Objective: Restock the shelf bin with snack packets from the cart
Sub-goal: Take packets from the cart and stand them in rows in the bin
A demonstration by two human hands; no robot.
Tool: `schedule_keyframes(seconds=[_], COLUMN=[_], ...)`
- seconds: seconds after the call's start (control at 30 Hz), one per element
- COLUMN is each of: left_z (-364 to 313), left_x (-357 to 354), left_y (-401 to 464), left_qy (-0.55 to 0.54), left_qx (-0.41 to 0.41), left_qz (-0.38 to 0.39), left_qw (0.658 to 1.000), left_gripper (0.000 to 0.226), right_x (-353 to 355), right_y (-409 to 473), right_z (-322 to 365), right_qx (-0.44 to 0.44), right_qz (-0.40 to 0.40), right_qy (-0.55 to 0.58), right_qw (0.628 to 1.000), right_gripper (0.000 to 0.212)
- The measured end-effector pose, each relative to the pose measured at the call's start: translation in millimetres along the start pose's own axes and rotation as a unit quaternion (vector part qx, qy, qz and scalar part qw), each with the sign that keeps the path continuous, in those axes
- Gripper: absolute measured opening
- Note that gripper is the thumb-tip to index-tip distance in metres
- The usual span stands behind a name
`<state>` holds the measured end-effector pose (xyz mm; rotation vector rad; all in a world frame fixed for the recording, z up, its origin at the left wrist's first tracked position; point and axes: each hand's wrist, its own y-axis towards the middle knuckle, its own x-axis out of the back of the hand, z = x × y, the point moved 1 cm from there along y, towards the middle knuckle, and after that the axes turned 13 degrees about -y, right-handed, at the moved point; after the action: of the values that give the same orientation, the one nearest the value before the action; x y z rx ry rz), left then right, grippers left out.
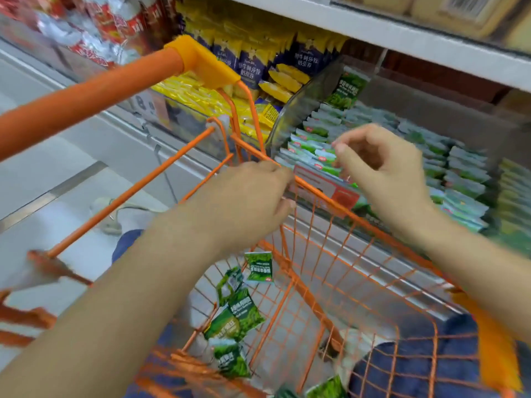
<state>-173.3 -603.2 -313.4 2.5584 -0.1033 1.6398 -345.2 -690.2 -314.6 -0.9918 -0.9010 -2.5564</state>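
I see the left hand (247,202) over the orange cart (316,282), fingers loosely curled, gripping nothing I can make out; green snack packets (238,317) lie in the cart; right hand (382,168) hovers slack-fingered, empty, over the shelf bin (298,110) of packets.

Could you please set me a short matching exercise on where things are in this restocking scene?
Things:
1. cart handle
2. green packets in the cart
3. green packets in the shelf bin
4. blue and yellow packets

Places:
A. stacked in rows behind the right hand
B. lying loose on the orange wire floor
C. upper left, orange bar
D. on the shelf left of the clear divider

Pairs: 1-C, 2-B, 3-A, 4-D
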Motion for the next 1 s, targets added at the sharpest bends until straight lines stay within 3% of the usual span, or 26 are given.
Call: schedule_keyframes(seconds=[0.07, 0.1, 0.17, 0.23, 0.3, 0.37, 0.57, 0.73, 0.83, 0.9, 1.0], left_z=[3.2, 6.5, 15.1, 22.8, 24.4, 21.5, 22.3, 19.3, 19.6, 18.2, 8.4], left_x=[-0.1, -2.8, -11.8, -24.2, -36.1, -46.2, -48.1, -46.1, -42.6, -39.4, -32.5], left_y=[-28.2, -43.4, -70.3, -84.3, -87.7, -88.2, -84.7, -88.6, -87.1, -86.2, -86.0], left_qy=[0.002, 0.006, 0.035, 0.107, 0.146, 0.136, 0.074, 0.114, 0.159, 0.063, -0.187], left_qx=[0.014, 0.033, 0.085, 0.11, 0.103, 0.097, 0.143, 0.145, 0.142, 0.143, 0.117], left_qz=[0.031, 0.051, 0.111, 0.16, 0.175, 0.195, 0.213, 0.214, 0.139, 0.069, 0.058], left_qw=[0.999, 0.998, 0.99, 0.975, 0.968, 0.966, 0.964, 0.959, 0.967, 0.985, 0.974], left_gripper=[0.04, 0.04, 0.04, 0.041, 0.042, 0.041, 0.042, 0.042, 0.035, 0.042, 0.058], right_x=[-3.6, -9.9, -33.2, -63.6, -92.9, -116.6, -159.1, -136.5, -89.9, -56.8, -24.5], right_y=[-31.9, -42.2, -59.6, -78.3, -98.9, -123.0, -163.6, -135.1, -101.7, -86.6, -79.2], right_z=[18.1, 23.6, 28.9, 26.6, 26.7, 28.6, 30.6, 28.5, 27.2, 23.1, 18.6], right_qx=[0.066, 0.098, 0.164, 0.189, 0.223, 0.241, 0.182, 0.104, 0.044, -0.038, -0.152], right_qz=[0.122, 0.209, 0.385, 0.507, 0.551, 0.58, 0.595, 0.575, 0.509, 0.439, 0.342], right_qy=[-0.067, -0.131, -0.267, -0.33, -0.366, -0.34, -0.314, -0.212, -0.131, -0.027, 0.15], right_qw=[0.988, 0.964, 0.868, 0.773, 0.716, 0.7, 0.717, 0.783, 0.849, 0.897, 0.915], right_gripper=[0.005, 0.008, 0.024, 0.037, 0.038, 0.038, 0.039, 0.03, 0.024, 0.017, 0.017])
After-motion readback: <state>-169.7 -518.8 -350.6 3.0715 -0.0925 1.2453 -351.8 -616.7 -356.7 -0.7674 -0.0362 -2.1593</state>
